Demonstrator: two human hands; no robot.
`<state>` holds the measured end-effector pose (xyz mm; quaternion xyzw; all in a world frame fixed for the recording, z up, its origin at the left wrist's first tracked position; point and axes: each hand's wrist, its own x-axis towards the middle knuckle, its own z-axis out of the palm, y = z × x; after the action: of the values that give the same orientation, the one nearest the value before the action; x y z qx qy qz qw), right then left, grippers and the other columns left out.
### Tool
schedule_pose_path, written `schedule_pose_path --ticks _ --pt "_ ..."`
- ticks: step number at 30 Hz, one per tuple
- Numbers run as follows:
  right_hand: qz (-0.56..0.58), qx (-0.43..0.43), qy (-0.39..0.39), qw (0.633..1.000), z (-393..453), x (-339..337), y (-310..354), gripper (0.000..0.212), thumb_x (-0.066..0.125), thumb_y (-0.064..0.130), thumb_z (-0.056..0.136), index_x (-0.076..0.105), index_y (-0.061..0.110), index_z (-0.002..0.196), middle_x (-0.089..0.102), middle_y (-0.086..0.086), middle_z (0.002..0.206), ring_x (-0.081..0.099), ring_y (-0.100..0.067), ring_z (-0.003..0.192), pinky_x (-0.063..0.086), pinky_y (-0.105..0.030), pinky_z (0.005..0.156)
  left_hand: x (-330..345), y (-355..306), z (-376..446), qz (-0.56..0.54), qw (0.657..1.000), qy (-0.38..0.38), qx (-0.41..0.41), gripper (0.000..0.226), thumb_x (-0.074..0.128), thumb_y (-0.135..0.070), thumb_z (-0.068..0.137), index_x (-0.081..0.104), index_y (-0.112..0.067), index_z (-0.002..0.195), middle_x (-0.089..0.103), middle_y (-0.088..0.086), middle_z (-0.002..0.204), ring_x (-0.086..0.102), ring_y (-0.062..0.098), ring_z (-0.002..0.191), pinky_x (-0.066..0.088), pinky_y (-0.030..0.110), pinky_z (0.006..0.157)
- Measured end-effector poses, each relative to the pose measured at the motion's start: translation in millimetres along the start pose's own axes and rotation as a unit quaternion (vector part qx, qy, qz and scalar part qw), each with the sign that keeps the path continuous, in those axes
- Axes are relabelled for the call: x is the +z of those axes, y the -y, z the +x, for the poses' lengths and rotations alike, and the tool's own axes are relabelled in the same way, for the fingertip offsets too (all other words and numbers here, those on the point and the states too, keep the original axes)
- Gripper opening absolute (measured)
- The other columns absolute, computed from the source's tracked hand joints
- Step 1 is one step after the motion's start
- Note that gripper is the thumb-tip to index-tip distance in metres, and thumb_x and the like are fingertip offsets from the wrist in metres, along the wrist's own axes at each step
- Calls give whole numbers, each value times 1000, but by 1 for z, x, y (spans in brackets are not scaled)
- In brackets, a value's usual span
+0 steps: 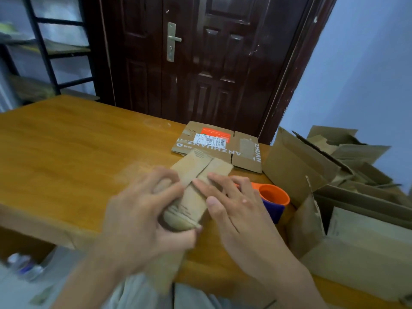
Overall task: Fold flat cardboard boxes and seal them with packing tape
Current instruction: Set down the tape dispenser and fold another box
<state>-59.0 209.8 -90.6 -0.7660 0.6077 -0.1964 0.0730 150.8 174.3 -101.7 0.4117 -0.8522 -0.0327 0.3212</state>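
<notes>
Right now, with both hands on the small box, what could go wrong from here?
1. The small box has two top flaps meeting at a seam, with no tape visible on it. The left hand grips its side and the right hand presses flat, so releasing either may let the flaps spring open.
2. The tape dispenser lies behind the right hand, so reaching for it means lifting that hand off the flap.
</notes>
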Motion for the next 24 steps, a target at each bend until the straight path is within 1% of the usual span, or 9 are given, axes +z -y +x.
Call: schedule_pose_path --ticks 3,5,7,10,13,15,18,21,24 --pt "31 -35 -48 998 -2 9 4 59 8 68 104 30 52 157 42 25 143 20 -5 150 21 -47 125 -68 16 38 29 991 61 113 46 71 -74 69 75 -34 92 47 -12 120 55 7 95 56 34 67" --pt "143 -29 -80 986 -5 27 13 56 24 69 103 33 52 156 50 22 134 44 -9 137 39 -38 113 -99 10 75 -7 981 112 155 36 72 -69 68 74 -40 89 44 -12 118 55 8 104 55 36 77" --pt "293 35 -128 947 -8 47 26 58 37 71 98 45 51 151 57 19 128 59 -6 120 51 -30 96 -100 0 107 -12 968 177 177 34 74 -66 66 71 -41 87 43 -17 118 53 6 110 53 35 84" --pt "428 126 -196 873 -11 84 32 49 52 64 94 58 49 141 63 24 130 60 6 119 49 -12 91 -69 -7 132 25 934 295 201 41 83 -59 71 65 -42 103 37 -25 118 47 -1 110 50 27 87" --pt "431 154 -244 855 -18 111 30 40 51 51 98 63 47 135 64 29 133 57 8 125 47 -12 94 -45 -1 140 6 923 328 202 52 87 -51 74 61 -42 119 40 -22 122 43 -2 115 42 16 92" --pt "426 173 -249 853 -21 120 31 40 50 57 98 62 49 135 64 31 129 60 9 119 49 -15 94 -37 3 142 -13 924 323 204 42 88 -48 75 63 -37 107 51 -19 112 49 4 109 42 21 86" --pt "439 169 -252 846 -17 120 32 42 56 55 95 66 40 133 70 16 125 67 1 112 54 -16 89 -35 6 139 -13 916 335 222 31 85 -47 80 61 -30 90 60 -10 96 53 10 102 38 17 85" --pt "449 159 -229 849 -12 116 26 31 60 43 95 68 39 124 70 14 121 67 3 110 54 -12 84 -39 8 136 36 911 343 225 22 72 -54 91 64 -34 98 61 -16 123 41 10 135 26 13 112" --pt "478 162 -180 844 -13 113 20 33 58 52 90 65 48 122 68 20 125 61 12 114 49 -6 84 -41 9 124 110 912 341 201 18 50 -61 100 58 -50 111 29 -27 154 5 7 154 17 34 126"
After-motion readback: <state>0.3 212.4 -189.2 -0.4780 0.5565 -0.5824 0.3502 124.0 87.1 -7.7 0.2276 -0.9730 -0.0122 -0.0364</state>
